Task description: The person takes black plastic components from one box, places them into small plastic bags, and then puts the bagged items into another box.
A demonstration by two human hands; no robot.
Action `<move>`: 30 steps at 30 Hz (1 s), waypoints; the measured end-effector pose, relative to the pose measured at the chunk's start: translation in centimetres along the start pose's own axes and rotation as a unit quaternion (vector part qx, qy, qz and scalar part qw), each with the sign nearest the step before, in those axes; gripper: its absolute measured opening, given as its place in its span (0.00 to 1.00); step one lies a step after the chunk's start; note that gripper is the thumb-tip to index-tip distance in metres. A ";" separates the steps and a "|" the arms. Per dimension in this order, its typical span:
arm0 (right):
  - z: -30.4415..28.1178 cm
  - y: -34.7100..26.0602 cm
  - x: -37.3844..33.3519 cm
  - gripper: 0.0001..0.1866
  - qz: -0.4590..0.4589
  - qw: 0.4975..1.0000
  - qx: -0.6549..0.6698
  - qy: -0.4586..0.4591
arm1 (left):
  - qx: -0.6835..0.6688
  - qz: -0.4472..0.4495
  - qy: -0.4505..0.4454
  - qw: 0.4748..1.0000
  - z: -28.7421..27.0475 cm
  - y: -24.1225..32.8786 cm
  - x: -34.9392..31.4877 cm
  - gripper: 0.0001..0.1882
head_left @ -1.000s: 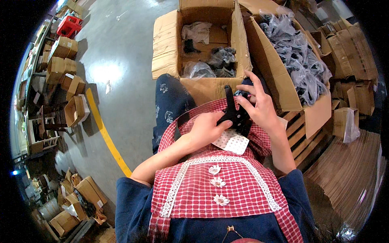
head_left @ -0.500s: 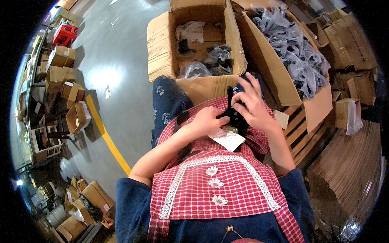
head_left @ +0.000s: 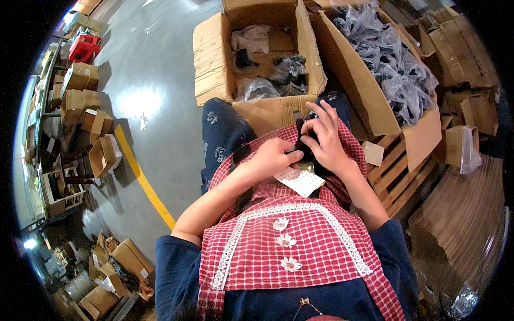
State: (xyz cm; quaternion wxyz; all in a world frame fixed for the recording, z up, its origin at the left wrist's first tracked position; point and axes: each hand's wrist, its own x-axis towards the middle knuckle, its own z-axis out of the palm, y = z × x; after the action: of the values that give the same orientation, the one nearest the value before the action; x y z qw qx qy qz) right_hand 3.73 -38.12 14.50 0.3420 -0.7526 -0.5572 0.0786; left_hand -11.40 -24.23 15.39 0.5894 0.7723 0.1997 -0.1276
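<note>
The person sits with a red checked apron (head_left: 284,227) over the lap, and both bare hands meet above it, a little to the right of the middle. Between them is a small black piece (head_left: 306,153), partly hidden by the fingers, so its full shape I cannot tell. The left hand (head_left: 272,159) comes from the left side and is closed on it, thumb on top. From the grip a narrow black strip (head_left: 297,119) stands out; its long axis runs away from the person, almost straight toward the far side.

The right hand (head_left: 326,140) lies on the right of this strip and is the nearer one to it. Its thumb and forefinger come together close beside the black material, while the other fingers are raised and spread. Whether this pair really pinches something, I cannot tell.

On the near side, just below the black piece, a white dotted card (head_left: 301,182) lies slanted over the apron. Beyond the hands, on the far side, stands an open carton (head_left: 267,115) with some plastic bags (head_left: 257,90) in it. To its right, a larger carton (head_left: 350,75) is full of clear bags (head_left: 404,69) with dark contents.
</note>
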 end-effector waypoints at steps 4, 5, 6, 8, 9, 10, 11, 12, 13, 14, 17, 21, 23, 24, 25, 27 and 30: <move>-0.7 0.9 1.2 0.27 0.082 0.991 0.087 0.052 | 0.044 0.004 -0.005 0.999 0.0 0.0 -0.1 0.18; -1.1 0.4 1.4 0.28 0.091 0.985 0.130 0.074 | 0.039 0.004 -0.006 0.999 0.0 0.0 -0.1 0.19; -1.1 0.7 1.4 0.26 0.124 0.966 0.222 0.047 | 0.033 0.004 -0.007 0.999 0.1 0.0 -0.1 0.19; -1.1 1.7 1.7 0.24 0.183 0.898 0.400 -0.004 | 0.028 0.007 -0.011 1.000 0.1 0.2 -0.1 0.19; -1.1 2.1 1.9 0.25 0.190 0.882 0.430 -0.015 | 0.028 0.009 -0.014 0.999 -0.1 0.4 -0.2 0.20; -0.8 3.1 1.8 0.25 0.214 0.854 0.472 -0.052 | 0.024 0.012 -0.018 0.999 -0.2 0.5 -0.2 0.20; -0.2 4.5 1.5 0.24 0.235 0.822 0.511 -0.089 | 0.020 0.005 -0.020 1.000 -0.1 0.4 -0.1 0.21; 0.3 5.6 0.9 0.24 0.255 0.786 0.549 -0.125 | 0.016 -0.002 -0.022 1.000 0.1 0.2 0.0 0.22; 0.6 5.5 0.9 0.23 0.273 0.752 0.589 -0.114 | 0.013 -0.012 -0.023 1.000 0.2 0.1 0.1 0.22; 0.7 5.4 0.9 0.23 0.271 0.759 0.581 -0.116 | 0.034 -0.009 -0.022 0.999 0.2 0.1 0.1 0.23; 0.8 3.6 1.4 0.20 0.259 0.809 0.519 -0.098 | 0.105 0.005 -0.025 0.994 0.3 0.4 0.3 0.24; 2.5 3.6 2.2 0.10 0.220 0.909 0.344 -0.084 | 0.168 0.019 -0.027 0.985 0.6 1.0 0.2 0.25; 2.2 3.7 2.4 0.13 0.277 0.882 0.378 -0.054 | 0.120 0.002 -0.002 0.993 0.3 0.8 0.2 0.26; 1.9 3.9 2.4 0.15 0.304 0.866 0.395 -0.039 | 0.065 -0.014 0.019 0.998 0.1 0.4 0.2 0.26; 1.9 4.5 2.3 0.15 0.317 0.858 0.404 0.025 | 0.011 -0.030 0.040 0.999 -0.3 0.0 0.1 0.27; 1.0 6.4 1.9 0.13 0.323 0.833 0.428 0.133 | -0.066 -0.062 0.098 0.991 -1.5 -0.5 0.5 0.23; -0.5 9.8 0.4 0.11 0.361 0.685 0.592 0.224 | -0.162 -0.013 0.229 0.960 -3.9 -3.4 3.1 0.16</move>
State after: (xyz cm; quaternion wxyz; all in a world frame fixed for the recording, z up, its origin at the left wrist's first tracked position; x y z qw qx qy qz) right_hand 11.80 -39.41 9.04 0.7761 -0.5316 0.0128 0.3389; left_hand -10.42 -19.17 12.18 0.6434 0.6723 0.3576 0.0791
